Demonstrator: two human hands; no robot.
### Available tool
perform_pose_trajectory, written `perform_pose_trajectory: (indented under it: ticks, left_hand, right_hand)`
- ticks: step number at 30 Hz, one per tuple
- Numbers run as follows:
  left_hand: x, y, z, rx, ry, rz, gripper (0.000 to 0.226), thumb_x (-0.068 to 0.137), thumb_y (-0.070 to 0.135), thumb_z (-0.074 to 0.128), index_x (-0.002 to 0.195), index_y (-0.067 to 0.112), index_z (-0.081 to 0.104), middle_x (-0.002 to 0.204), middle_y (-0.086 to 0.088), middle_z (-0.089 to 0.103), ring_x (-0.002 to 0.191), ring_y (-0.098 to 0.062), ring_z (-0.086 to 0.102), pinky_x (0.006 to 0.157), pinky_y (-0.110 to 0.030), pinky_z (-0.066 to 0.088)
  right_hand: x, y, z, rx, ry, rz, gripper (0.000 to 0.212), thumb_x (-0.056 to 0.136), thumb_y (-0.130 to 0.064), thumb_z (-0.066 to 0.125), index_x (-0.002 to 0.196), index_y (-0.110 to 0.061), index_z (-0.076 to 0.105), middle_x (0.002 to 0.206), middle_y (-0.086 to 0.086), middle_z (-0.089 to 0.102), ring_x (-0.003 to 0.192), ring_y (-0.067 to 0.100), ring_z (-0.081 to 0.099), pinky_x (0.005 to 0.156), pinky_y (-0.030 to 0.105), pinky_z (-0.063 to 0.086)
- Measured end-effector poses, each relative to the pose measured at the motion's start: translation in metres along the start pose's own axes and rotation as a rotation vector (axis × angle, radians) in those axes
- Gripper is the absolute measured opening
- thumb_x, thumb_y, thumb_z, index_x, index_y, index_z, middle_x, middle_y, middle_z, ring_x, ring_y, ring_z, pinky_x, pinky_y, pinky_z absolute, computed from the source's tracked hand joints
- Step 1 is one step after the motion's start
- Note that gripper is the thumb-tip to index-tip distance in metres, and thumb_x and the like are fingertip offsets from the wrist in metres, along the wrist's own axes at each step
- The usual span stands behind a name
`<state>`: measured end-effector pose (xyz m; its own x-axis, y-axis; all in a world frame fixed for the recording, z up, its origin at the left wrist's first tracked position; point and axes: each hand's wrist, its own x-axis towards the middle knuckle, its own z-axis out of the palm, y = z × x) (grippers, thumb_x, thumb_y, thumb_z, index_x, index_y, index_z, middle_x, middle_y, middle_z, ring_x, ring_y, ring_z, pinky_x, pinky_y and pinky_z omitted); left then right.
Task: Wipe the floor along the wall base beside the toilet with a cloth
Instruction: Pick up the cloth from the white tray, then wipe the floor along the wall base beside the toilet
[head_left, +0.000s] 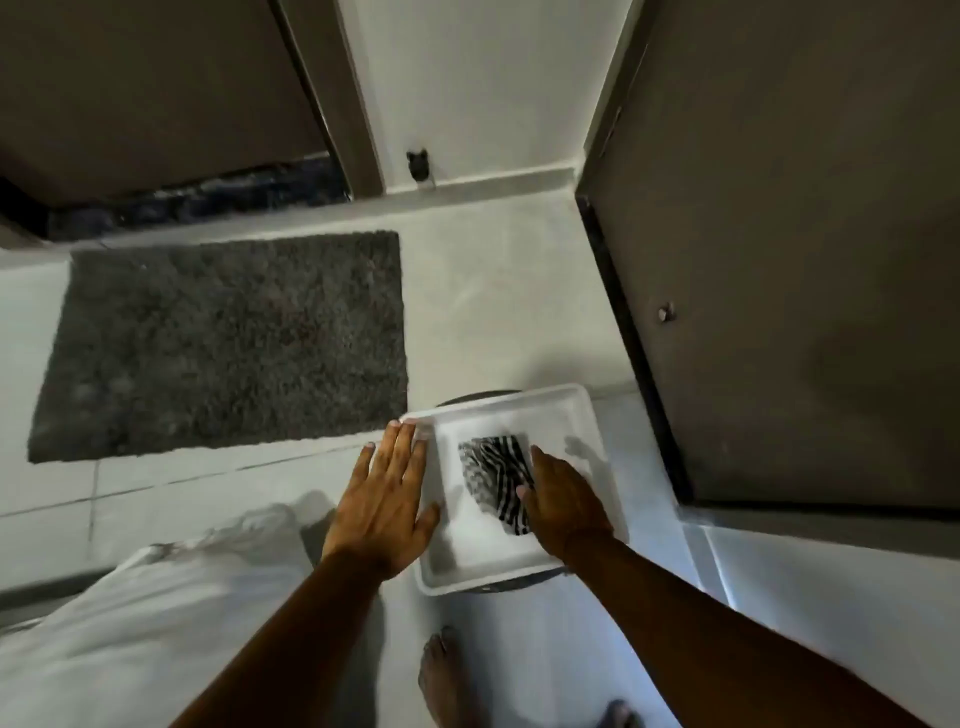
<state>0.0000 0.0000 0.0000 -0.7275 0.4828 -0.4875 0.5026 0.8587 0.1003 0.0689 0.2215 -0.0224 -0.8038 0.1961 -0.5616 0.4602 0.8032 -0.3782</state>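
Cloth (493, 475), striped, lies in a white tray (592, 415) set on the floor between a grey mat (223, 343) and a door (779, 260). Right hand (563, 501) pinches its near edge; left hand (384, 499) rests flat and open on the rim. Fetching appears under way; lifting comes next, the toilet being out of view.

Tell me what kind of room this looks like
Probably a tiled hallway or entry just outside a bathroom in a home, though no toilet shows. Clues: a grey shaggy mat before a doorway, a brown door, and a white tub holding a striped cloth.
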Motion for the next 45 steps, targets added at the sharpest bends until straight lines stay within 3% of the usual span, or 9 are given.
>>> perform_pose_trajectory:
  ticks: [7,14,18,22,26,30,35,40,45]
  left_hand:
    - [0.031,-0.002,0.064,-0.02,0.025,0.056,0.089,0.081,0.068,-0.025,0.151,0.012,-0.022,0.162,-0.01,-0.028,0.151,-0.025,-0.027,0.127,-0.044,-0.01]
    - [0.041,0.007,0.069,-0.055,0.043,0.05,0.081,0.089,0.062,-0.007,0.151,0.012,-0.023,0.165,-0.014,-0.025,0.154,-0.027,-0.025,0.128,-0.043,-0.009]
    - [0.036,0.01,0.057,-0.03,0.041,0.057,0.083,0.09,0.061,-0.005,0.154,0.01,-0.019,0.165,-0.015,-0.025,0.153,-0.028,-0.025,0.128,-0.044,-0.009]
    - [0.025,0.028,0.035,-0.047,0.073,0.084,0.085,0.09,0.06,0.0,0.157,0.009,-0.01,0.165,-0.013,-0.023,0.152,-0.026,-0.025,0.126,-0.042,-0.01]
    - [0.0,0.071,0.016,-0.145,0.13,0.168,0.081,0.094,0.058,0.01,0.157,0.009,-0.005,0.168,-0.014,-0.012,0.156,-0.029,-0.013,0.129,-0.049,0.002]
    - [-0.036,0.133,0.029,-0.212,0.227,0.308,0.078,0.099,0.052,0.025,0.161,0.008,0.008,0.17,-0.015,-0.001,0.158,-0.032,0.0,0.13,-0.047,0.006]
    - [-0.075,0.204,0.121,-0.196,0.182,0.491,0.072,0.098,0.043,0.041,0.156,0.002,0.03,0.167,-0.018,0.02,0.155,-0.037,0.019,0.127,-0.047,0.017]
    - [-0.059,0.251,0.274,-0.135,0.044,0.541,0.075,0.097,0.044,0.04,0.158,0.005,0.024,0.169,-0.017,0.016,0.158,-0.033,0.014,0.127,-0.042,0.014]
    - [0.01,0.275,0.397,-0.069,-0.001,0.56,0.077,0.095,0.044,0.037,0.158,0.001,0.023,0.168,-0.019,0.019,0.156,-0.036,0.017,0.125,-0.049,0.025]
  right_hand:
    - [0.043,0.006,0.062,0.192,0.137,0.233,0.06,0.087,-0.039,0.062,0.136,-0.013,0.041,0.134,0.015,0.047,0.121,0.034,0.045,0.099,0.046,0.043]
    - [0.063,0.002,0.068,0.405,0.06,0.304,0.043,0.078,-0.031,0.076,0.114,-0.013,0.06,0.114,0.013,0.069,0.105,0.034,0.064,0.091,0.044,0.054]
    - [0.058,0.005,0.057,0.388,0.094,0.275,0.043,0.081,-0.032,0.072,0.115,-0.008,0.059,0.115,0.016,0.064,0.106,0.035,0.062,0.091,0.044,0.053]
    - [0.027,0.007,0.037,0.407,0.234,0.218,0.034,0.091,-0.028,0.06,0.114,-0.007,0.049,0.109,0.017,0.066,0.101,0.036,0.063,0.084,0.043,0.053]
    - [-0.034,0.023,0.015,0.528,0.477,0.153,0.029,0.091,-0.03,0.058,0.115,-0.016,0.05,0.107,0.006,0.068,0.096,0.024,0.065,0.078,0.038,0.056]
    - [-0.102,0.076,0.022,0.64,0.679,0.283,0.026,0.083,-0.045,0.06,0.103,-0.033,0.048,0.092,-0.001,0.069,0.079,0.016,0.068,0.063,0.034,0.06]
    - [-0.184,0.191,0.101,0.608,0.668,0.645,0.019,0.082,-0.031,0.062,0.084,-0.032,0.043,0.071,-0.003,0.064,0.058,0.018,0.064,0.053,0.04,0.056]
    - [-0.236,0.332,0.224,0.324,0.617,0.945,0.033,0.072,-0.003,0.059,0.085,-0.027,0.041,0.089,0.005,0.056,0.069,0.037,0.06,0.054,0.033,0.04]
    - [-0.22,0.43,0.32,0.275,0.662,1.08,0.031,0.074,-0.003,0.063,0.093,-0.023,0.05,0.104,0.01,0.057,0.079,0.038,0.061,0.058,0.033,0.038]
